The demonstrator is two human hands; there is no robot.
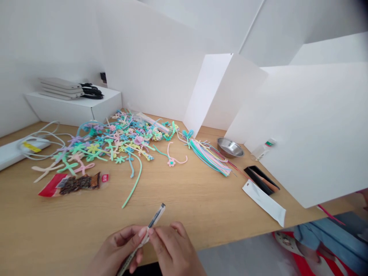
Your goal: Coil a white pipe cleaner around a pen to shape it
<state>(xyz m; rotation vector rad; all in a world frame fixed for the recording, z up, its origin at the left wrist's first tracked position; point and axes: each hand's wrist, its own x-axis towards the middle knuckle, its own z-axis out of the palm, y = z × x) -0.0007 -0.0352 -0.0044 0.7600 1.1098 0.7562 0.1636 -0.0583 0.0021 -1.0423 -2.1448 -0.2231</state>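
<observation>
— What have you got there, right at the table's edge?

— A pen (152, 224). My left hand (119, 247) is curled around the lower barrel, and my right hand (172, 249) pinches it higher up with fingertips; the capped tip points away from me over the wooden table (201, 203).

— How does it feel to handle?

— I judge it light and stiff, with a smooth plastic barrel that could slip, so holding it at mid-barrel with both hands seems the surest grip.

— And beyond it?

— To the left lies a snack packet (71, 184), red at one end. To the right, a white sleeve (264, 201) and a black tray (260, 178) with what look like pencils. Farther out is a big heap of pastel pipe-cleaner flowers (115, 142), a bundle of straight pipe cleaners (209, 155) and a small steel bowl (230, 147).

— At the back?

— White cables (43, 140), a white box (74, 107) carrying stacked grey devices (61, 88), and white partition boards (301, 126).
</observation>
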